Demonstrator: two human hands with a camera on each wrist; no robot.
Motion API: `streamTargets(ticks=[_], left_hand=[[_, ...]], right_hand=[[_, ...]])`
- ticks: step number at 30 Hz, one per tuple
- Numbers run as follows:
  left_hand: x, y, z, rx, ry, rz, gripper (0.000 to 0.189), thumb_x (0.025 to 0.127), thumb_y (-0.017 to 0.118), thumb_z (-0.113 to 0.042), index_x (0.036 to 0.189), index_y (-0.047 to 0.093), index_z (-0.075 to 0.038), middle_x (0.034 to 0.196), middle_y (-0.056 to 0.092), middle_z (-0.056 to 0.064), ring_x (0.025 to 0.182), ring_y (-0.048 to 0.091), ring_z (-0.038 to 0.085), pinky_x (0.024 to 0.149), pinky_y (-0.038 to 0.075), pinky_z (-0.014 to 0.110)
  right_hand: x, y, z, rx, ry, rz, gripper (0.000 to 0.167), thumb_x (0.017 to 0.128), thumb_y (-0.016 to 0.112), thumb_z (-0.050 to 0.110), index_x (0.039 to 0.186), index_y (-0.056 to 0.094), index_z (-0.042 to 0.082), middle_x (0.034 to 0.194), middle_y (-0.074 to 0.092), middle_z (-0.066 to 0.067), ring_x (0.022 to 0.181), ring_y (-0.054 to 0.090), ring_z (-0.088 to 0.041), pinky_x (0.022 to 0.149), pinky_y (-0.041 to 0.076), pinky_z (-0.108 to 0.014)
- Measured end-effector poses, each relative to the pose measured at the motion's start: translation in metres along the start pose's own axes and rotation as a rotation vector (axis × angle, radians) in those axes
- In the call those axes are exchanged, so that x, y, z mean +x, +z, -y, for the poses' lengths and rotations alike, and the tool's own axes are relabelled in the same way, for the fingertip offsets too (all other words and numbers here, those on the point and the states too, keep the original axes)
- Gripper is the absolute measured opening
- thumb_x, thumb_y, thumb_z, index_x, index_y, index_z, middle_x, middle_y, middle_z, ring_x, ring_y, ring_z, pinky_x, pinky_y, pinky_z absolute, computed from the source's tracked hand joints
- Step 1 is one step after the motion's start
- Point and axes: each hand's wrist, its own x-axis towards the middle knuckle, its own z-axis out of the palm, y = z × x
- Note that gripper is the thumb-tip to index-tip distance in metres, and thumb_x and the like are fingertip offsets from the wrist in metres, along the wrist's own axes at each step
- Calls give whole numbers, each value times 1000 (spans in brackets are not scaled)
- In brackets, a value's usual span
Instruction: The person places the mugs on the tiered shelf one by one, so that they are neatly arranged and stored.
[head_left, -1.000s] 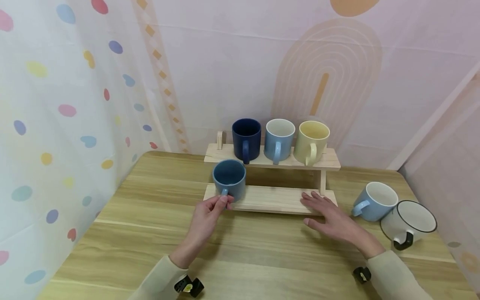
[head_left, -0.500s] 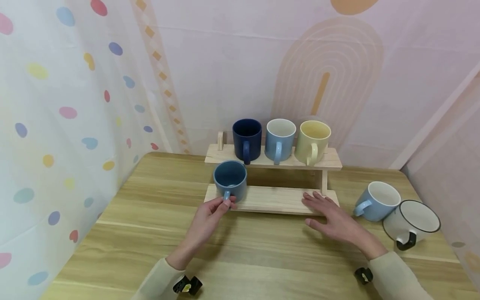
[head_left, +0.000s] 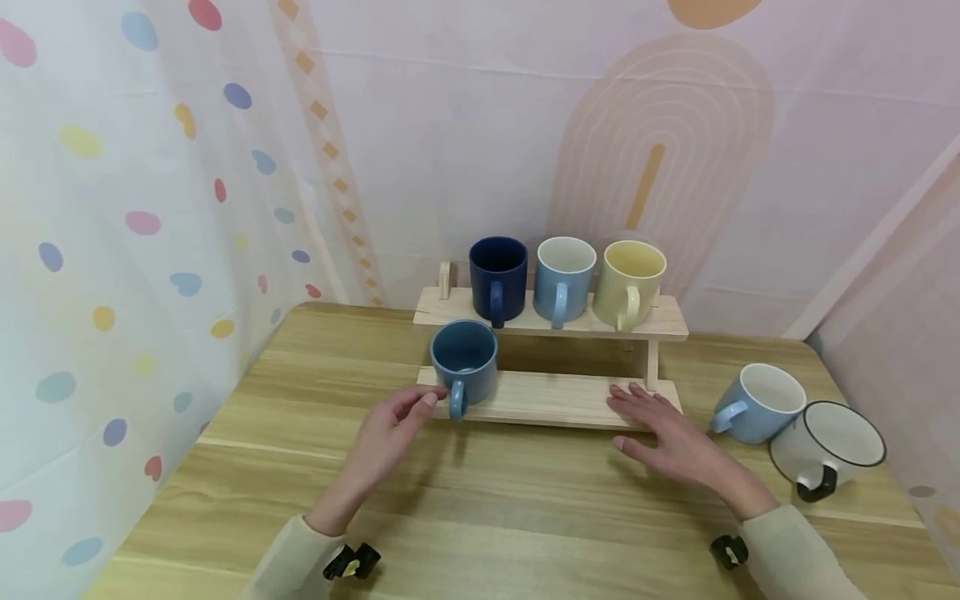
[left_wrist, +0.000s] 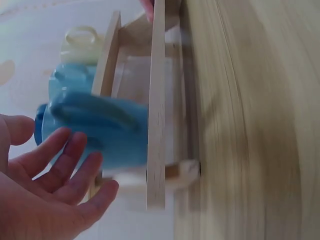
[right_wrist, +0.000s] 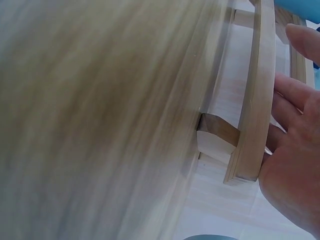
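Observation:
A teal-blue mug (head_left: 468, 371) stands upright at the left end of the lower tier of a wooden two-tier rack (head_left: 555, 398), its handle facing the front. My left hand (head_left: 390, 429) is just left of that handle, holding nothing; in the left wrist view its fingers (left_wrist: 75, 165) are spread and loosely bent beside the mug. My right hand (head_left: 663, 433) rests with straight fingers on the right end of the lower tier. On the upper tier stand a navy mug (head_left: 498, 275), a light blue mug (head_left: 564, 283) and a pale yellow mug (head_left: 630, 287).
On the table's right side stand another light blue mug (head_left: 757, 408) and, close beside it, a white enamel mug (head_left: 825, 446) with a black rim and handle. A patterned curtain (head_left: 450, 125) hangs behind the wooden table (head_left: 525, 517).
My left hand has let go of the teal-blue mug's handle and moved a little left of it. The mug stays on the lower tier. My right hand keeps its place on the rack.

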Motion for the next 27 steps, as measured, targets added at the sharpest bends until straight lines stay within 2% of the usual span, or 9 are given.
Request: streamTargets(ticks=[4,11,14,20,27], left_hand=[[2,-14,8,73,32,-1,32,110,54,-27,128,71,-7,131,69,13,123,64,33,102,51,57],[12,-29,31,232,124,31,37,107,59,-22,135,65,0,141,62,20,131,57,42,104,48,62],[16,-33,38,272,120,60,40,106,60,-23,137,62,2,144,59,22,134,54,44,105,46,64],[24,-37,49,352,100,159,53,104,64,-30,146,54,1,155,47,23,142,43,47,114,36,65],[34,-34,58,478,164,310,74,104,63,-39,158,36,3,166,27,25,150,29,47,119,28,62]], right_hand=[[0,-1,1,2,0,3,60,100,69,32,149,54,1,159,45,-16,149,31,-47,118,21,-70],[0,-3,3,9,-5,11,59,101,69,31,149,54,0,159,45,-17,149,31,-48,117,21,-71],[0,-3,3,6,-6,14,59,101,69,31,149,54,0,159,45,-17,149,31,-48,117,22,-71],[2,-4,3,13,-3,21,59,101,68,31,149,54,0,159,45,-17,149,31,-48,117,22,-71],[1,-3,2,21,5,24,58,101,68,30,148,54,0,159,45,-16,149,31,-47,119,22,-68]])
